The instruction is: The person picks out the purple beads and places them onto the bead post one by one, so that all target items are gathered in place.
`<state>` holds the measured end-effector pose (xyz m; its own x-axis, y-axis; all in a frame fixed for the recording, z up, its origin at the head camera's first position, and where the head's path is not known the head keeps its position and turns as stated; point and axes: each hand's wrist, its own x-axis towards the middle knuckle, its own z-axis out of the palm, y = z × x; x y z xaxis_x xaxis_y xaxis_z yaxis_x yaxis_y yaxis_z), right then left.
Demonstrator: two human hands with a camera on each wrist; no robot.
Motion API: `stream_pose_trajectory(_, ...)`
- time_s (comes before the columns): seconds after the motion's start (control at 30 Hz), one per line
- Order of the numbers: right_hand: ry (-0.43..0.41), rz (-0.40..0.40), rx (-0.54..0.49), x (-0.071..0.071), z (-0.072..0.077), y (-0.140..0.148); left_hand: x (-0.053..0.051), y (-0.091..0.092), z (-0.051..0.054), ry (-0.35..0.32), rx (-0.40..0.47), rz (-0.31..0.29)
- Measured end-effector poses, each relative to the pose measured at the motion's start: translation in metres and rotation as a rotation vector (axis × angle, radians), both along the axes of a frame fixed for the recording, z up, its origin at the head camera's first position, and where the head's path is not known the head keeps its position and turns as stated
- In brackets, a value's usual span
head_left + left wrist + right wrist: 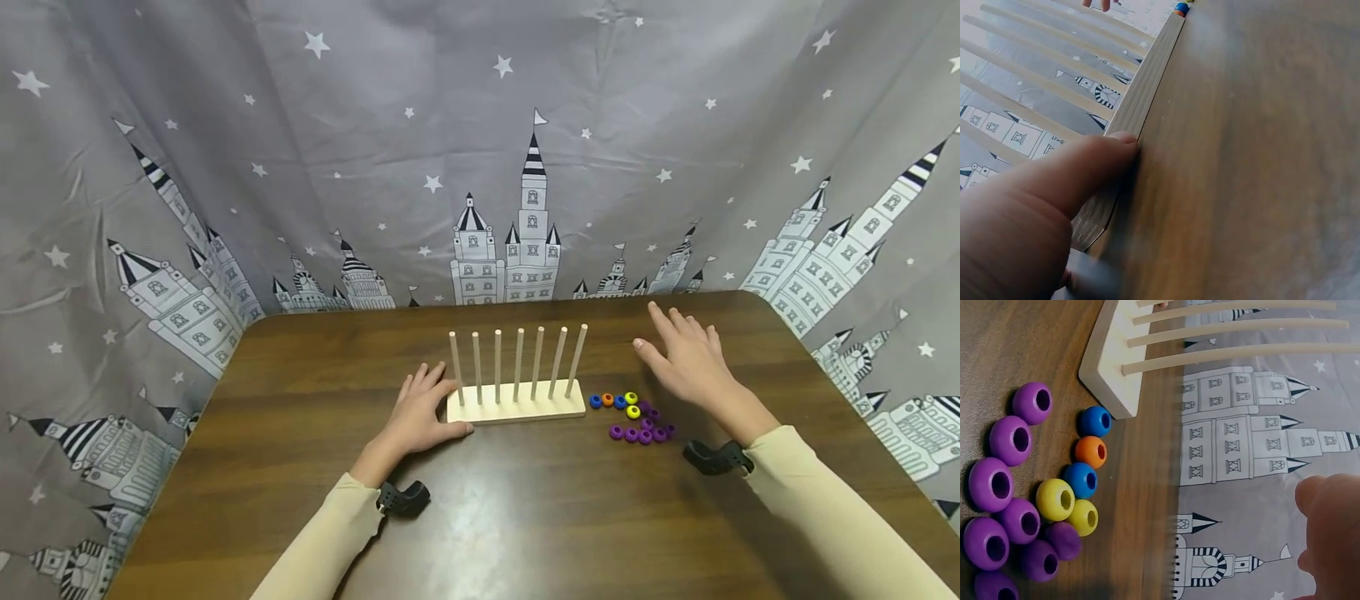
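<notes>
Wooden peg rack point(517, 411) — left hand point(418, 415) gripping one end — right hand point(688, 360) straight-fingered near purple beads point(645, 437).

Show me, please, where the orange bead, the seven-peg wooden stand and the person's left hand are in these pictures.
Orange bead point(1087, 452): right wrist view, on its rounded side.
Seven-peg wooden stand point(517, 409): head view, on its pale base.
Left hand point(419, 416): head view, on its back.
</notes>
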<state>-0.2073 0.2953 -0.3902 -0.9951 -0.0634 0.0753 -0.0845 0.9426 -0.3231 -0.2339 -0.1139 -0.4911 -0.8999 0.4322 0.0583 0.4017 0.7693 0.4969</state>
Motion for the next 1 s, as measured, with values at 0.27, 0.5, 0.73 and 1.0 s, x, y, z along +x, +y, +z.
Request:
stream_pose_trajectory(0.27,0.036,0.007,-0.034,0.001,0.009,0.001,0.0,0.001,-0.001,0.006,0.012,0.008)
stream_pose_trajectory(0.5,0.045,0.0,-0.053,0.005,0.007,0.006,0.0,-0.002,-0.001,0.005,0.0,0.008)
stream_pose_trajectory(0.73,0.063,0.015,-0.072,0.01,0.007,0.013,-0.001,-0.002,0.0,0.007,0.007,0.009)
stream_pose_trajectory(1.0,0.095,0.044,-0.105,0.024,-0.011,0.02,0.0,0.0,-0.001,0.004,0.011,0.021)
